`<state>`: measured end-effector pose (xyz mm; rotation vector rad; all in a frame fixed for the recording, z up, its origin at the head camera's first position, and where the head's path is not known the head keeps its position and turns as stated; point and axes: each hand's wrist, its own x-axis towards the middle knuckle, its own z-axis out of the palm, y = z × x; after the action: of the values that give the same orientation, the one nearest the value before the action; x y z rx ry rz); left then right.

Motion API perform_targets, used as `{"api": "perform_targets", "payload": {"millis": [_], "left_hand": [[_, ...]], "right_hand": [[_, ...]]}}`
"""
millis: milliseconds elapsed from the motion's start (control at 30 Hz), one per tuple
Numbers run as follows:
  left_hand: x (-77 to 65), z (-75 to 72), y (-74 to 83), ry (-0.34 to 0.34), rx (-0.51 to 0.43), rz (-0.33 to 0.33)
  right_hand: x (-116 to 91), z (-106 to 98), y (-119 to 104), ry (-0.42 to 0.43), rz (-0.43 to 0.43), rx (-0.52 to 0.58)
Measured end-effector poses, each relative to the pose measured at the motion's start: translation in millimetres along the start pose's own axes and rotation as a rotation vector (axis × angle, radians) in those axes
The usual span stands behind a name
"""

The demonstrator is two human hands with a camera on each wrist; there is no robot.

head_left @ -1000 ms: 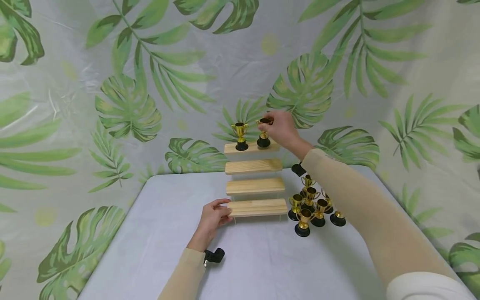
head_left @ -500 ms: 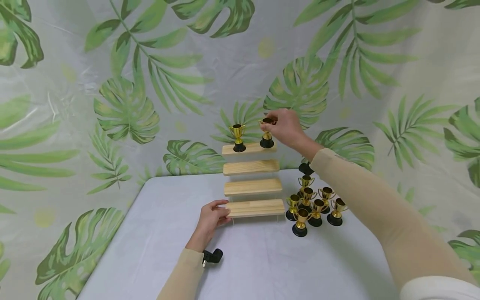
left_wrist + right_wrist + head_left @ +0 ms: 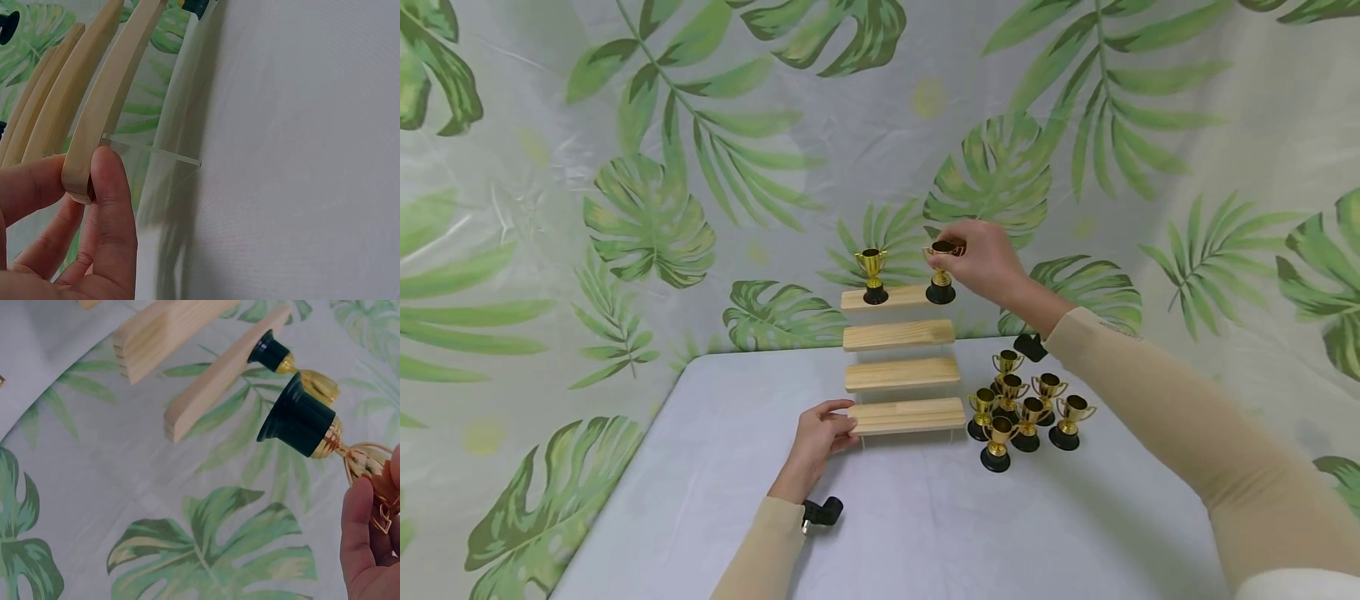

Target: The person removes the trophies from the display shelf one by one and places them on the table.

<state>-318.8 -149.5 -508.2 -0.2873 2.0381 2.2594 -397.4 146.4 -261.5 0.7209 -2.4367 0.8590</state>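
Observation:
A stepped rack with several wooden boards [image 3: 901,375] stands on the table. My left hand [image 3: 820,436] pinches the left end of its lowest board [image 3: 94,137], thumb on one side and fingers on the other. High at the back, my right hand [image 3: 981,260] grips a small gold trophy cup [image 3: 941,279] by its bowl and handle. This trophy's black base [image 3: 300,417] hangs downward by the right end of the top board [image 3: 891,297]. Toward the left on that board, another gold trophy [image 3: 872,275] stands upright.
Several more gold trophies [image 3: 996,442] stand in a cluster on the table to the right of the rack, below the right forearm. A leaf-patterned curtain [image 3: 655,217] hangs behind the white-covered table [image 3: 737,400]. One clear leg [image 3: 169,154] shows under the lowest board.
My right hand has shifted to the right with its trophy, toward the end of the top board. The left hand keeps its grip on the lowest board. The head view has turned slightly.

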Motion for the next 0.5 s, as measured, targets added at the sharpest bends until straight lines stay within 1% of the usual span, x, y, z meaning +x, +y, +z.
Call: {"api": "perform_targets", "payload": {"millis": [200, 300, 400, 500], "left_hand": [[0.0, 0.0, -0.6, 0.018, -0.002, 0.008], [0.3, 0.8, -1.4, 0.01, 0.004, 0.004], [-0.2, 1.3, -1.8, -0.003, 0.01, 0.007], [-1.8, 0.5, -2.3, 0.006, 0.008, 0.013]], "right_hand": [[-19, -11, -3, 0.01, 0.006, -0.002], [-35, -17, 1, 0.023, 0.005, -0.001], [-52, -23, 7, 0.044, -0.003, -0.023], [-70, -29, 13, 0.045, 0.0, -0.023]]}}
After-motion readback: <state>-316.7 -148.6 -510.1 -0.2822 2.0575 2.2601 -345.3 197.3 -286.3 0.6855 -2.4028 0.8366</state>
